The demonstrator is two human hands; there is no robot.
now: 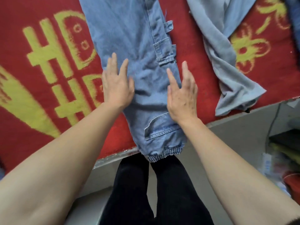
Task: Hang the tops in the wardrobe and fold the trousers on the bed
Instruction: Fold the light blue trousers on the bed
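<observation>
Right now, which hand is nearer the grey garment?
Right. The right hand lies flat on the jeans at the edge facing the grey garment; the left hand rests on their opposite edge.

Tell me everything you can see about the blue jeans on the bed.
The jeans are light blue denim, slightly creased, laid lengthwise on the red and yellow bedspread. The gathered elastic cuff hangs over the bed's near edge. Above it sits a stitched pocket, and loops line the right seam. The far end runs out of view. The left hand and right hand lie flat on their two sides, fingers straight.
</observation>
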